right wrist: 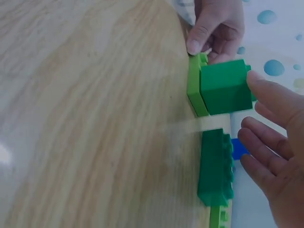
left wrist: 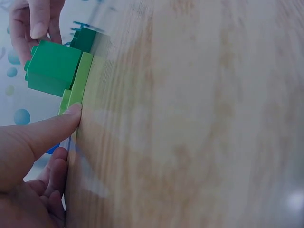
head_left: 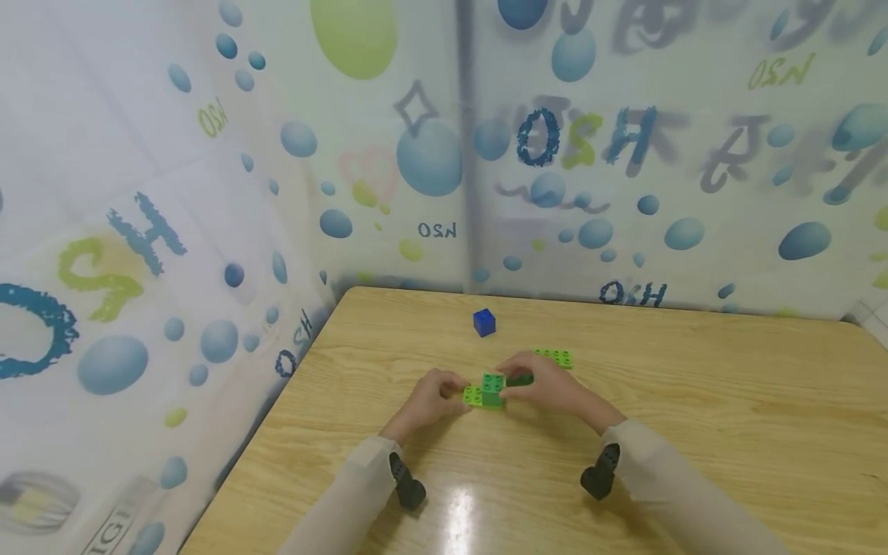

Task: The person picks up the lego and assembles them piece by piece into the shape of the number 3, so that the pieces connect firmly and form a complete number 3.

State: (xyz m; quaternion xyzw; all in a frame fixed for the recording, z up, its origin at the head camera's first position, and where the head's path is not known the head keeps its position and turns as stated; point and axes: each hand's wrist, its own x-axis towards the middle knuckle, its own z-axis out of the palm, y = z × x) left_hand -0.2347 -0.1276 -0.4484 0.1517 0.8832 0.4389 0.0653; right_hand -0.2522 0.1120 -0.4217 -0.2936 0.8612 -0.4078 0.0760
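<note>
My left hand [head_left: 433, 401] pinches the left end of a flat light-green building brick [head_left: 473, 396] between thumb and fingers; it lies on the table. On this brick's right end sits a square green brick [head_left: 492, 390], studs up. My right hand [head_left: 544, 381] has its thumb at the upper edge of that green brick and the index finger reaching behind it; the other fingers [right wrist: 266, 142] spread apart. Under the right hand lies a long dark-green brick [right wrist: 213, 166], apart from the stack and partly covered in the head view.
A blue brick [head_left: 484, 322] lies farther back on the wooden table [head_left: 694, 385]. Another flat light-green brick [head_left: 555, 358] is just beyond my right hand. Printed curtains [head_left: 597, 231] hang behind and left of the table.
</note>
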